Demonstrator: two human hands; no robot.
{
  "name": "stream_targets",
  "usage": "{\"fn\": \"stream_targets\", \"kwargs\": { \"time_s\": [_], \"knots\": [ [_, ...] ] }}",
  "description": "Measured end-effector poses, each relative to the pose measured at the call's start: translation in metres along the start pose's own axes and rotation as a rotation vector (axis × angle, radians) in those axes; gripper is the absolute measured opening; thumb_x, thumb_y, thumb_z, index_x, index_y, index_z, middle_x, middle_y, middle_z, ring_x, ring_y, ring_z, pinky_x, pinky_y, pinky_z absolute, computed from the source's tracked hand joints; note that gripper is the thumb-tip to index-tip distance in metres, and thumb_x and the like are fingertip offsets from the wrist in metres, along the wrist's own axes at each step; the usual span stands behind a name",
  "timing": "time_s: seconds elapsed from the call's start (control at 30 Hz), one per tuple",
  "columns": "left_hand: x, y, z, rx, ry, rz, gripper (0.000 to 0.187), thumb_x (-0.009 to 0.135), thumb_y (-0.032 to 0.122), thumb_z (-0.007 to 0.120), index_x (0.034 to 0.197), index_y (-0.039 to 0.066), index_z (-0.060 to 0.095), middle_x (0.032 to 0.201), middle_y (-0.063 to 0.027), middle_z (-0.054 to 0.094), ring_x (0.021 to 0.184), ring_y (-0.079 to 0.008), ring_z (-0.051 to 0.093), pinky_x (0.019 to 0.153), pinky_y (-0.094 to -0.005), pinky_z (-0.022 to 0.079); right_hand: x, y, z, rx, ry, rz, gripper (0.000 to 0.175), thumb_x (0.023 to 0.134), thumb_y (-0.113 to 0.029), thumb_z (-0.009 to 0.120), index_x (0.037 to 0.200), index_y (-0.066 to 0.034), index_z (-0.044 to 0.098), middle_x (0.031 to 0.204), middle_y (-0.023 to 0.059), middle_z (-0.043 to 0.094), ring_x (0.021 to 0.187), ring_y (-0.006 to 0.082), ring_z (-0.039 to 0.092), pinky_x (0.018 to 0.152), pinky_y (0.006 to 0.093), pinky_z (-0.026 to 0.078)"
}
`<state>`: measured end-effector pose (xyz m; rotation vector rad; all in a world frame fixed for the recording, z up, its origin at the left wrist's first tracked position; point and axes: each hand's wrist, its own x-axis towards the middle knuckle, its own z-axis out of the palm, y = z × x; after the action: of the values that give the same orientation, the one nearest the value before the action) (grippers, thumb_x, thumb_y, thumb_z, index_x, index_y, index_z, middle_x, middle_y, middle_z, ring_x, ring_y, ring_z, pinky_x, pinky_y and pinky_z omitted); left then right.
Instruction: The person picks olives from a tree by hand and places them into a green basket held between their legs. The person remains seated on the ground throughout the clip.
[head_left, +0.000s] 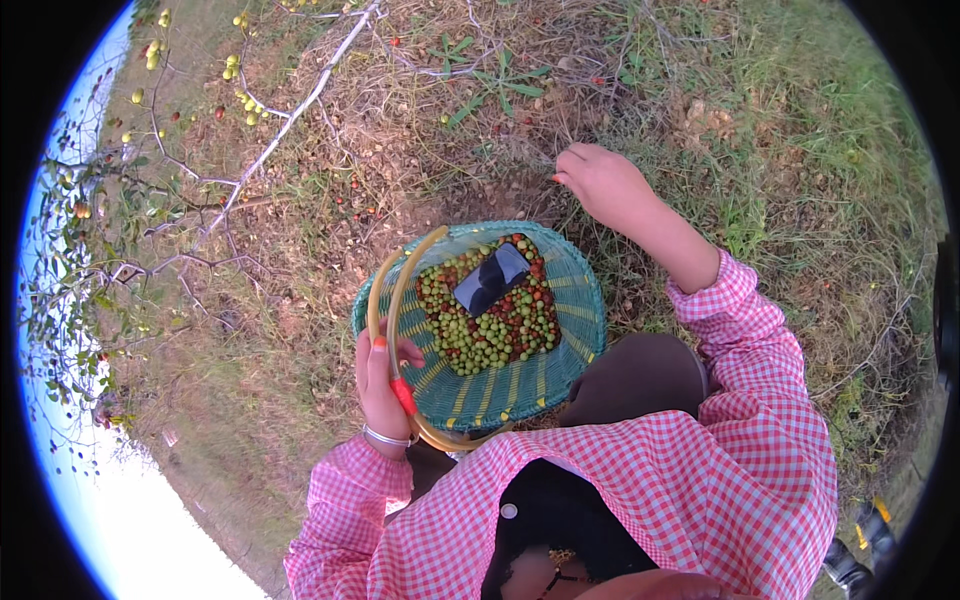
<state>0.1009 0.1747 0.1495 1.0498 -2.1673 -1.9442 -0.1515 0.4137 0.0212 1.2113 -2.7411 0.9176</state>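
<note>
A green woven basket with yellow stripes stands in front of me, its floor covered by small green and red-brown jujube-like fruits. On top of the fruits lies a dark smartphone, tilted across the basket. My left hand grips the tan tubular handles at the basket's left side, beside a wrap of red tape. Beyond the far right rim, my right hand reaches over dry grass with its fingers curled together. Whether anything is between those fingertips is hidden.
A bare, thin branch with yellow-green fruits crosses the upper left. Leafy twigs hang at the far left. Several red fruits lie scattered on the ground. Dark shoes show at the lower right.
</note>
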Motion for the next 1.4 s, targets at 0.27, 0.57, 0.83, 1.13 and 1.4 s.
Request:
{"fn": "stream_targets", "kwargs": {
  "time_s": [0.27, 0.57, 0.83, 1.13, 1.4],
  "knots": [
    [0.002, 0.002, 0.0, 0.001, -0.028, 0.052, 0.042, 0.1, 0.029, 0.038, 0.125, -0.004, 0.045, 0.082, -0.0077, 0.056, 0.076, -0.0142, 0.055, 0.07, -0.0283, 0.046, 0.116, 0.004, 0.064, -0.536, -0.757, 0.339, 0.039, 0.078, -0.015, 0.069, 0.114, -0.0008, 0.066, 0.121, 0.017, 0.061, 0.11, 0.0334, 0.058, 0.087, 0.0462, 0.048],
    [0.001, 0.002, 0.0, -0.012, -0.02, 0.045, 0.039, 0.1, 0.026, 0.037, 0.125, -0.003, 0.045, 0.081, -0.0078, 0.056, 0.075, -0.0139, 0.054, 0.07, -0.0279, 0.047, 0.15, 0.047, 0.113, -0.703, -0.752, 0.477, 0.051, 0.076, -0.024, 0.074, 0.12, -0.002, 0.063, 0.121, 0.0197, 0.059, 0.109, 0.0375, 0.055, 0.08, 0.0518, 0.045],
    [0.002, -0.001, 0.0, -0.034, -0.031, 0.051, 0.039, 0.1, 0.027, 0.037, 0.125, -0.003, 0.045, 0.082, -0.0072, 0.055, 0.076, -0.0137, 0.054, 0.07, -0.0281, 0.047, 0.154, 0.068, 0.113, -0.66, -0.728, 0.616, 0.048, 0.078, -0.021, 0.073, 0.122, -0.0047, 0.063, 0.13, 0.0163, 0.054, 0.116, 0.0336, 0.055, 0.075, 0.0467, 0.053],
    [0.002, 0.0, 0.001, -0.006, -0.035, 0.035, 0.041, 0.101, 0.029, 0.036, 0.125, -0.003, 0.045, 0.082, -0.0072, 0.055, 0.076, -0.0142, 0.054, 0.071, -0.0291, 0.047, 0.152, 0.09, 0.119, -0.589, -0.686, 0.684, 0.046, 0.081, -0.026, 0.071, 0.122, -0.0089, 0.064, 0.132, 0.0117, 0.054, 0.115, 0.0312, 0.057, 0.074, 0.0464, 0.054],
    [0.002, 0.001, 0.001, -0.002, -0.042, 0.054, 0.04, 0.1, 0.028, 0.036, 0.124, -0.003, 0.046, 0.081, -0.0073, 0.055, 0.075, -0.014, 0.054, 0.071, -0.029, 0.046, 0.158, 0.078, 0.125, -0.534, -0.618, 0.543, 0.038, 0.082, -0.024, 0.067, 0.117, -0.0087, 0.067, 0.127, 0.0104, 0.057, 0.109, 0.0304, 0.06, 0.07, 0.0467, 0.052]
  ]
}}
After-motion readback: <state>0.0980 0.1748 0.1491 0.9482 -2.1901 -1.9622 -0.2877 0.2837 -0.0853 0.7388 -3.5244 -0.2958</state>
